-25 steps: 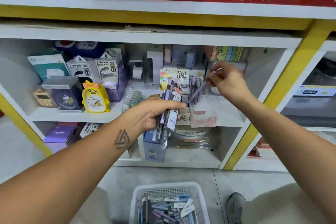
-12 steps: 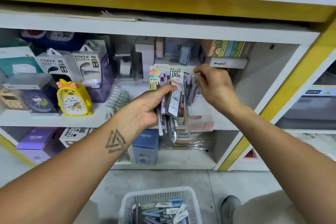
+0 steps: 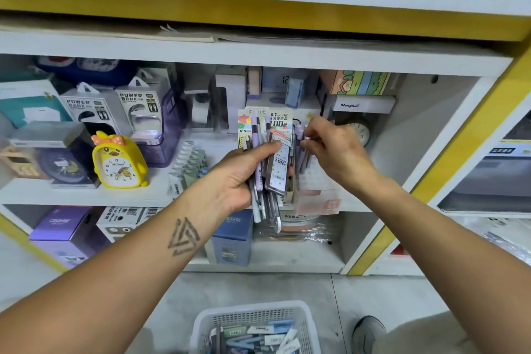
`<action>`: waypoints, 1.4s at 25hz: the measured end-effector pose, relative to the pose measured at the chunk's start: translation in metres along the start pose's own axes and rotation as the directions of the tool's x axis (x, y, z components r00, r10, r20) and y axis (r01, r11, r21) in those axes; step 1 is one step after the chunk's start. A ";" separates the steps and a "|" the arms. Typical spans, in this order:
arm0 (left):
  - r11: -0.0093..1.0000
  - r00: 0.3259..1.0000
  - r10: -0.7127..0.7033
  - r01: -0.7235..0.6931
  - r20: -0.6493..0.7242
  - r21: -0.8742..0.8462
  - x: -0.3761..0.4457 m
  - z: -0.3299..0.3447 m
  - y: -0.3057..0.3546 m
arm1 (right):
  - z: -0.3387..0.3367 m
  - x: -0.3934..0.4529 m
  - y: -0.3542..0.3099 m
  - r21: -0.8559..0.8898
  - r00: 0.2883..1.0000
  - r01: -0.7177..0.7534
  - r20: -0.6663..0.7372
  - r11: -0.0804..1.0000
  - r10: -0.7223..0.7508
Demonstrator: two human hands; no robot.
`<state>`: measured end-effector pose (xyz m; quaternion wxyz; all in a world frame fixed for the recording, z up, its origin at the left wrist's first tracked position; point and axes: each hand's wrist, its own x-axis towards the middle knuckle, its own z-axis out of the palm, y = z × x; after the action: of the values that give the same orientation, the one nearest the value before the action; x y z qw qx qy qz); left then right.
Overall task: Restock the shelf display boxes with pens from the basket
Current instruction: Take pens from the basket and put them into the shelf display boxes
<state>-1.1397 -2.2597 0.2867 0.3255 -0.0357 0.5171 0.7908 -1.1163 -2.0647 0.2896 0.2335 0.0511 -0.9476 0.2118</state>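
Restock midway, by the look of it. Left hand grips a fanned bunch of pens and lead packs before the shelf box. Right hand pinches a lilac pen at the box's top. Basket on the floor holds more. Pens slim, lilac and grey, labelled.

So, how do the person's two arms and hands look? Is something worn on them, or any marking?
Both arms are bare to the frame's edge: no sleeves, gloves, watch or rings show. The left forearm bears a dark tattoo of interlocked triangles, some way behind the left hand. The right hand and its forearm show no marking.
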 end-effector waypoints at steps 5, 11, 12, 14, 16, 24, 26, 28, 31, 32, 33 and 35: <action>1.000 1.000 0.007 -0.006 0.008 -0.012 -0.007 0.005 0.003 | -0.003 0.002 -0.008 -0.005 0.999 -0.042 -0.023 0.999 0.042; 0.997 0.999 0.043 -0.044 0.011 0.058 -0.012 0.012 0.004 | -0.007 -0.002 -0.031 0.572 0.937 -0.350 0.212 0.741 0.278; 0.997 0.999 0.052 -0.052 0.005 0.062 -0.012 0.013 0.004 | -0.008 -0.001 -0.033 0.607 0.935 -0.356 0.239 0.711 0.264; 0.997 0.998 0.059 -0.058 -0.012 0.052 -0.014 0.013 0.006 | -0.010 0.001 -0.033 0.678 0.927 -0.374 0.247 0.633 0.283; 0.997 0.997 0.072 -0.071 -0.041 0.035 -0.014 0.009 0.009 | -0.015 0.004 -0.031 0.721 0.903 -0.405 0.218 0.562 0.371; 0.993 0.983 0.117 -0.113 -0.144 0.031 -0.023 -0.017 0.041 | -0.017 0.014 -0.029 0.571 0.946 -0.278 0.025 0.773 0.322; 0.993 0.982 0.118 -0.115 -0.145 0.029 -0.026 -0.021 0.045 | -0.013 0.011 -0.028 0.402 0.974 -0.198 -0.024 0.894 0.226; 0.993 0.983 0.115 -0.110 -0.145 0.041 -0.026 -0.024 0.046 | -0.011 0.006 -0.028 0.187 0.994 -0.102 -0.029 0.977 0.109; 0.993 0.986 0.110 -0.105 -0.123 0.046 -0.028 -0.026 0.044 | -0.005 0.000 -0.027 0.106 0.998 -0.004 0.064 0.994 -0.003; 0.993 0.987 0.112 -0.108 -0.119 0.045 -0.028 -0.027 0.045 | -0.004 -0.001 -0.027 0.060 0.997 0.029 0.076 0.998 -0.034; 0.993 0.986 0.117 -0.112 -0.118 0.046 -0.027 -0.027 0.044 | -0.003 0.000 -0.026 0.024 0.995 0.056 0.081 0.998 -0.057; 0.991 0.985 0.128 -0.124 -0.116 0.048 -0.026 -0.027 0.044 | -0.002 0.000 -0.025 0.022 0.994 0.072 0.076 0.997 -0.074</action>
<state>-1.1512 -2.3061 0.3188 0.2441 -0.0433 0.5527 0.7957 -1.1105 -2.0861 0.3009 0.2040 0.0960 -0.9513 0.2103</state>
